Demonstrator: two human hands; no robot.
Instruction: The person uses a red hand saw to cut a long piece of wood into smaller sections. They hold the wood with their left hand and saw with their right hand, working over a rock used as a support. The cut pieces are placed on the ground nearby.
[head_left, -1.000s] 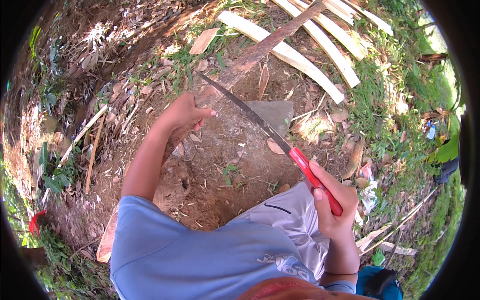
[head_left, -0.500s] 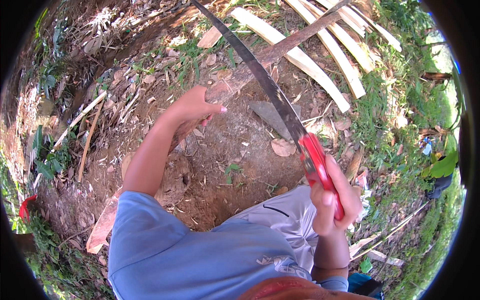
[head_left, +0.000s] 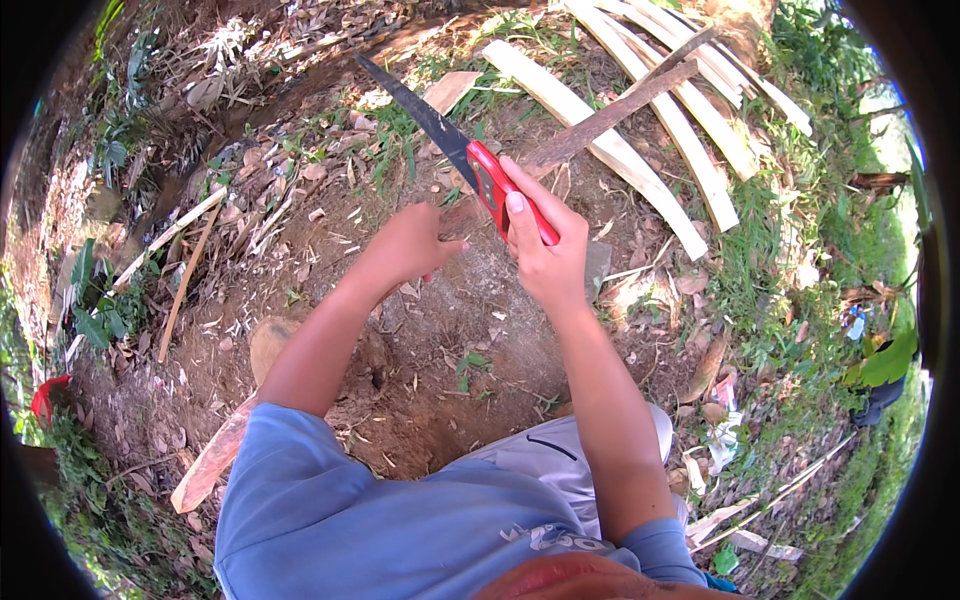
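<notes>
My left hand [head_left: 408, 243] is closed around a long brown wooden plank [head_left: 592, 127] with a rough, bark-like face. The plank slants from the far right, under my forearm, to its pale near end at the lower left. In my right hand [head_left: 550, 245] is a long dark blade with a red handle [head_left: 545, 226]; whether its edge has teeth I cannot make out. The tapering blade [head_left: 425, 115] points to the far left, crossing above the plank just beyond my left hand. I cannot tell whether blade and plank touch.
Several pale wooden strips [head_left: 610, 150] lie on the ground at the far right. A flat grey stone [head_left: 597, 268] is partly behind my right wrist. Thin sticks [head_left: 185, 275] lie at the left, among dry leaves, and a red item [head_left: 48, 397] is at the left rim.
My right hand has swung the red-handled blade up and to the left, from near my knee to beside my left hand. My left hand stays on the plank, slightly shifted.
</notes>
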